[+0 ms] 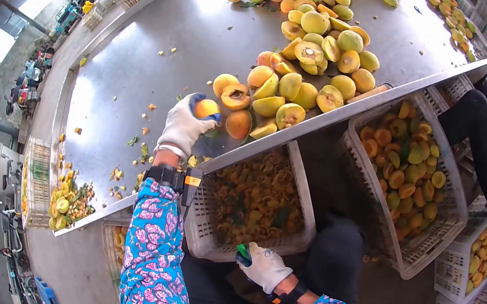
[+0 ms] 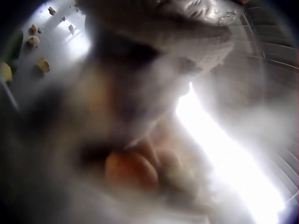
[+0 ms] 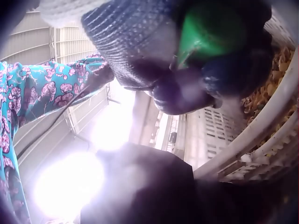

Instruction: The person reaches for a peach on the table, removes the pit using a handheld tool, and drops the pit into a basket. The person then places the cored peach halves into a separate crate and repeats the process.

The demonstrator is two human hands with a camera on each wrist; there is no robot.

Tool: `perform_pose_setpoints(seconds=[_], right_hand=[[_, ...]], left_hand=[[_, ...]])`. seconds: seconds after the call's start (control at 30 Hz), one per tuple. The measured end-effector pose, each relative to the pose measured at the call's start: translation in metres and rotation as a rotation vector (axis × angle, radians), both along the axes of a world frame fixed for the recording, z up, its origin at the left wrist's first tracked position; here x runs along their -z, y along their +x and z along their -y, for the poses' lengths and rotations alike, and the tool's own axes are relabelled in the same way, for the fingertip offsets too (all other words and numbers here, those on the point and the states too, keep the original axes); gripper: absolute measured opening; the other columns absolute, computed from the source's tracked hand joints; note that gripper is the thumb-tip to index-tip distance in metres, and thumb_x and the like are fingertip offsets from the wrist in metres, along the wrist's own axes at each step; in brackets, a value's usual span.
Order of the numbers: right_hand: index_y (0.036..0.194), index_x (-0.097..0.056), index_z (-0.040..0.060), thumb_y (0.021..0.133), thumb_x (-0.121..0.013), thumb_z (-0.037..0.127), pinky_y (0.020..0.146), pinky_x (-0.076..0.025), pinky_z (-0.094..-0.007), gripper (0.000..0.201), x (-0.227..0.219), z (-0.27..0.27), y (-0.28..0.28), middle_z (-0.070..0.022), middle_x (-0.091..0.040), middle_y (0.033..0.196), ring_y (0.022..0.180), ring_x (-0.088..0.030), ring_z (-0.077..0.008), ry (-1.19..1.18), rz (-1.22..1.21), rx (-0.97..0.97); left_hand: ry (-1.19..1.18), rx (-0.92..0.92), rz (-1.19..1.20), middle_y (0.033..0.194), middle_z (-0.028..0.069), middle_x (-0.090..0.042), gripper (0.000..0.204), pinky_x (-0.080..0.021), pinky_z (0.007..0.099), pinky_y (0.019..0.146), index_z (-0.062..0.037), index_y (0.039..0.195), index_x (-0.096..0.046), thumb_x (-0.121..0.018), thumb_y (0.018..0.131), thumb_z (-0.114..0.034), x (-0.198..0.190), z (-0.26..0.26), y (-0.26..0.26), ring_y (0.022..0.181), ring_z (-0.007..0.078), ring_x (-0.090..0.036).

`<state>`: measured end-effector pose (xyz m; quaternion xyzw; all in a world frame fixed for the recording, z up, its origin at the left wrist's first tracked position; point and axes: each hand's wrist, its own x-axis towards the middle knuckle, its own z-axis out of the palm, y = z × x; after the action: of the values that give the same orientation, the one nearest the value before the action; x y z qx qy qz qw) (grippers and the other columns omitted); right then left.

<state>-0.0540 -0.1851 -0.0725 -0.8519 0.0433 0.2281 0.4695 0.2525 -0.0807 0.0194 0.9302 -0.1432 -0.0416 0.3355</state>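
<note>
My gloved left hand (image 1: 178,129) grips an orange-yellow peach (image 1: 206,108) over the metal table, beside the near end of a pile of halved peaches (image 1: 289,86). One cut half (image 1: 236,96) with a dark hollow lies just past the fingers. Low in front of my body, my gloved right hand (image 1: 266,269) holds a green-handled tool (image 3: 210,32); its working end is hidden. That hand is close to the near rim of a white crate (image 1: 303,190) with small peach scraps (image 1: 258,199) in it. The left wrist view is mostly blurred.
The table's raised metal edge (image 1: 352,109) runs between the pile and the crates. A second crate (image 1: 443,238) of peach halves stands to the right, near another person's leg (image 1: 481,139). Pits and scraps (image 1: 73,201) lie at the table's left corner.
</note>
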Motion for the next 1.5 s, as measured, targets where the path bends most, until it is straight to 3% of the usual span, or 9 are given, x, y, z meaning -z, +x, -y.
perform_pose_setpoints(seconds=[0.07,0.17,0.27,0.43,0.57,1.03,1.23,1.33,1.5], right_hand=[[0.092,-0.055,0.0022,0.085,-0.056,0.037,0.066,-0.048,-0.0503,0.036,-0.002,0.004,-0.001,-0.0227,-0.064,0.079,0.076,-0.063,-0.04,-0.016,-0.012,0.034],[0.09,-0.056,0.0023,0.083,-0.062,0.033,0.068,-0.049,-0.0478,0.032,-0.005,0.008,-0.002,-0.0232,-0.064,0.079,0.078,-0.064,-0.0395,0.002,0.021,0.13],[0.089,-0.057,0.0014,0.081,-0.066,0.03,0.07,-0.05,-0.0467,0.031,-0.014,0.006,0.005,-0.0242,-0.064,0.082,0.08,-0.063,-0.0398,0.049,0.119,0.171],[0.091,-0.055,0.002,0.082,-0.066,0.023,0.063,-0.049,-0.0419,0.026,-0.088,-0.001,0.023,-0.022,-0.064,0.079,0.076,-0.063,-0.0399,0.256,0.003,0.159],[0.093,-0.052,0.0015,0.083,-0.066,0.021,0.061,-0.049,-0.0401,0.026,-0.108,-0.03,0.019,-0.0201,-0.063,0.076,0.072,-0.063,-0.0374,0.095,0.304,0.007],[0.092,-0.05,-0.0006,0.084,-0.064,0.025,0.062,-0.049,-0.0449,0.03,-0.107,-0.07,0.011,-0.0237,-0.063,0.078,0.076,-0.062,-0.0408,-0.054,0.25,-0.077],[0.099,-0.058,0.0007,0.085,-0.065,0.022,0.061,-0.049,-0.0378,0.026,-0.088,-0.066,0.009,-0.0156,-0.065,0.079,0.07,-0.065,-0.0288,0.286,0.348,-0.101],[0.098,-0.06,0.0005,0.082,-0.065,0.02,0.075,-0.05,-0.0366,0.026,-0.1,-0.055,0.016,-0.0177,-0.065,0.089,0.087,-0.064,-0.0313,0.39,-0.071,-0.114],[0.094,-0.06,0.006,0.088,-0.061,0.023,0.054,-0.045,-0.0283,0.019,-0.103,-0.036,0.013,-0.0026,-0.058,0.07,0.06,-0.056,-0.0139,0.618,-0.427,-0.078]], left_hand=[[-0.5,-0.093,-0.157,0.098,0.0077,-0.066,0.046,-0.052,0.0268,0.079,0.0006,0.115,-0.058,-0.077,0.075,-0.011,-0.002,-0.022,-0.016,0.087,0.0135,-0.062],[-1.412,0.057,-0.61,0.121,0.0174,-0.057,0.048,-0.049,0.0413,0.093,-0.0013,0.128,-0.049,-0.062,0.089,-0.025,-0.009,-0.063,-0.072,0.109,0.0286,-0.058],[-1.787,-0.02,-0.773,0.135,0.0207,-0.045,0.057,-0.038,0.0508,0.103,-0.0057,0.137,-0.04,-0.052,0.093,-0.04,-0.017,-0.079,-0.134,0.124,0.0365,-0.046],[-1.707,-0.214,-0.726,0.125,0.0166,-0.055,0.058,-0.044,0.0481,0.095,-0.007,0.132,-0.046,-0.049,0.092,-0.048,0.005,-0.095,-0.202,0.116,0.033,-0.052],[-1.805,-0.215,-0.753,0.123,0.0177,-0.056,0.06,-0.045,0.0473,0.094,-0.0052,0.135,-0.042,-0.046,0.093,-0.048,0.004,-0.097,-0.228,0.115,0.0329,-0.053],[-1.59,-0.132,-0.47,0.119,0.0169,-0.056,0.053,-0.05,0.0461,0.091,-0.0002,0.131,-0.041,-0.05,0.095,-0.037,0.009,-0.092,-0.257,0.107,0.0303,-0.058],[-1.633,-0.168,-0.56,0.108,0.0176,-0.062,0.049,-0.056,0.0405,0.08,0.0029,0.125,-0.047,-0.052,0.094,-0.035,0.021,-0.094,-0.257,0.093,0.0281,-0.065],[-1.592,-0.17,-0.605,0.101,0.0185,-0.064,0.046,-0.058,0.0383,0.075,0.0056,0.12,-0.051,-0.054,0.093,-0.032,0.017,-0.093,-0.253,0.087,0.0274,-0.067],[-1.468,-0.083,-0.695,0.096,0.0188,-0.065,0.039,-0.057,0.035,0.073,0.0075,0.113,-0.057,-0.061,0.089,-0.022,0.017,-0.092,-0.251,0.083,0.0254,-0.067]])
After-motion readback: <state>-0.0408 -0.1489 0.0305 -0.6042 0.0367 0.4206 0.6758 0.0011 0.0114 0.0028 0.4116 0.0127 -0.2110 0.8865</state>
